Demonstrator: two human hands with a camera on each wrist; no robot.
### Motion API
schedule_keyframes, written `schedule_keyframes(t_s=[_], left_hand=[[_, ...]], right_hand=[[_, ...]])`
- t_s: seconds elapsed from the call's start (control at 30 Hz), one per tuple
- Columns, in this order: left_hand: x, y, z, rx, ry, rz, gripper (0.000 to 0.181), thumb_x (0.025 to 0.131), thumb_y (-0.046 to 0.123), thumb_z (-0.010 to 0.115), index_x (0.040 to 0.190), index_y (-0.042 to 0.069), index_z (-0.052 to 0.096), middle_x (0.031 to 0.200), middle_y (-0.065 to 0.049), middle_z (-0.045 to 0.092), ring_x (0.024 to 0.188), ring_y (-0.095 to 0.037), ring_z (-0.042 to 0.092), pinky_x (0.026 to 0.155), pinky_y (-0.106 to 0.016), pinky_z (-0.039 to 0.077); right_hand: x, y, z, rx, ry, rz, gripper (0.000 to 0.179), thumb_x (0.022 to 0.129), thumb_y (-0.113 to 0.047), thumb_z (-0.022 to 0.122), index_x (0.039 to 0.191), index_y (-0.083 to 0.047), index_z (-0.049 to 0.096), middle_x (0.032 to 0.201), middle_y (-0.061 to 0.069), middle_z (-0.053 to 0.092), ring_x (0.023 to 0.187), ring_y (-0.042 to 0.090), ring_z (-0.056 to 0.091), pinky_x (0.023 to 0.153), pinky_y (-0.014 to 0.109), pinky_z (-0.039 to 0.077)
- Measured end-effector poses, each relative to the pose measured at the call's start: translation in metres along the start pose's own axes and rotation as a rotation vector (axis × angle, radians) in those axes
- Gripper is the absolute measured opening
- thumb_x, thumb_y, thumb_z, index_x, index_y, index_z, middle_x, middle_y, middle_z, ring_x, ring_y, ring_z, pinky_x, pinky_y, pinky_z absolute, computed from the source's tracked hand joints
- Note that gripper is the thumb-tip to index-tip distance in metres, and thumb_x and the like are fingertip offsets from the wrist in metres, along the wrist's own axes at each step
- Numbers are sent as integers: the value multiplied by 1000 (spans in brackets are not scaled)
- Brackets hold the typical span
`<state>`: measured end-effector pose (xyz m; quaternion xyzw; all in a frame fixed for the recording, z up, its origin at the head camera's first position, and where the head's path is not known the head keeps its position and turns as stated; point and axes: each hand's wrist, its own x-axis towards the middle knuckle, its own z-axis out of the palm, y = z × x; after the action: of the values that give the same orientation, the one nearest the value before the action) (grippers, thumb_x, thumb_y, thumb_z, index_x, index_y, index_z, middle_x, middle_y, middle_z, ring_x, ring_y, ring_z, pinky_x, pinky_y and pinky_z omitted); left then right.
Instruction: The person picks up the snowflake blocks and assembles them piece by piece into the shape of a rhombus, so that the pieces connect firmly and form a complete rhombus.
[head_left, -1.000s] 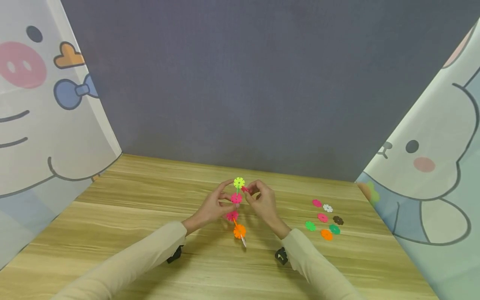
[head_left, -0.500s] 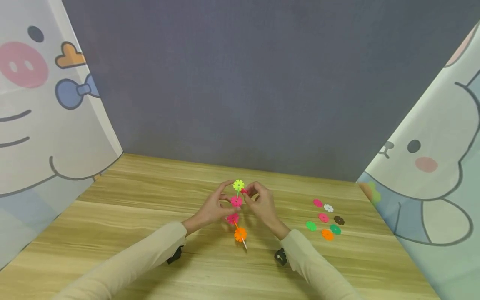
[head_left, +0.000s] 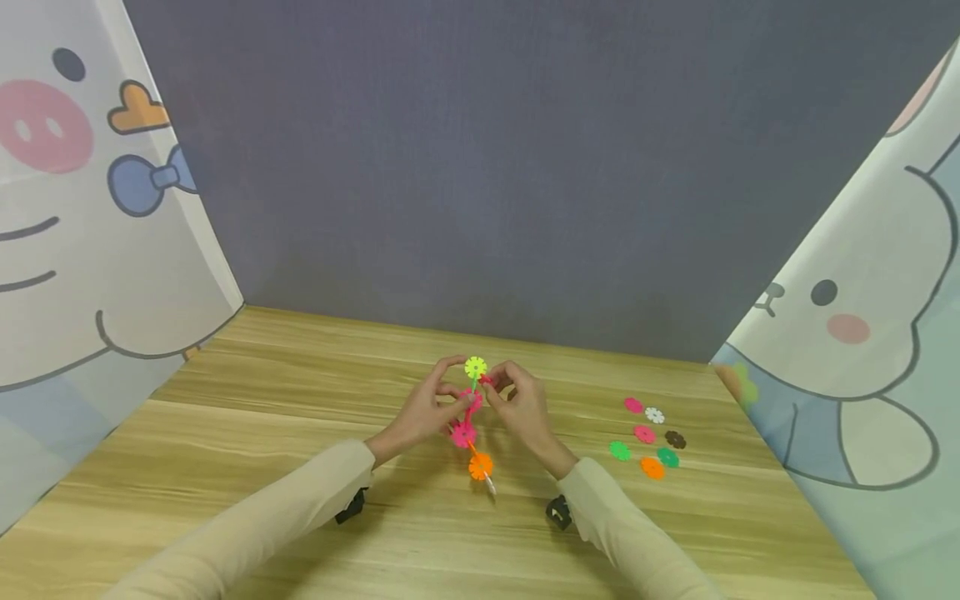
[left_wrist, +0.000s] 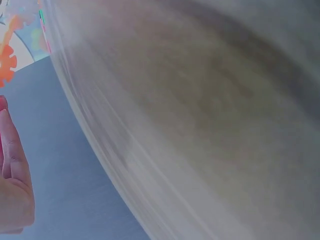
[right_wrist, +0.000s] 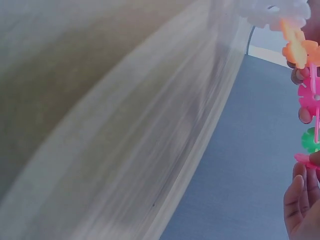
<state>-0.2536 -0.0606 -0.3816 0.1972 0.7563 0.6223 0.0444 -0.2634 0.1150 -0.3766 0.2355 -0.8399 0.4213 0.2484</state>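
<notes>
A chain of slotted plastic snowflake discs stands between the two hands in the head view. At its top is a yellow disc [head_left: 476, 367], with a thin green disc [head_left: 474, 385] edge-on below it. Pink discs [head_left: 464, 434] follow, then an orange disc [head_left: 481, 467] and a white disc [head_left: 490, 483] at the near end. My left hand [head_left: 423, 414] grips the chain, its thumb over the upper pink disc. My right hand [head_left: 524, 408] pinches a red-pink disc [head_left: 486, 380] against the chain's right side by the green one. In the right wrist view that pinched disc [right_wrist: 302, 158] sits beside the green.
On the wooden table [head_left: 300, 392] to the right lie several loose discs, among them a white disc [head_left: 655, 415], a brown disc [head_left: 676, 439] and a teal disc [head_left: 668, 457]. A dark grey panel [head_left: 480, 167] rises behind, with cartoon-printed panels at both sides.
My left thumb has shifted up from under the upper pink disc to lie over it. My right hand stays at the chain's upper right with the red-pink disc.
</notes>
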Motion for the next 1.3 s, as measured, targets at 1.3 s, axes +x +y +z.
schedule_keyframes(t_s=[1.3], left_hand=[[4, 1, -3, -54, -88, 25, 65, 90, 8, 57, 144, 14, 23, 96, -27, 65, 62, -29, 67, 64, -49, 55]], right_hand=[[-1, -2, 2, -33, 86, -168, 7, 75, 6, 65, 79, 2, 61, 68, 8, 61, 54, 13, 56, 48, 18, 47]])
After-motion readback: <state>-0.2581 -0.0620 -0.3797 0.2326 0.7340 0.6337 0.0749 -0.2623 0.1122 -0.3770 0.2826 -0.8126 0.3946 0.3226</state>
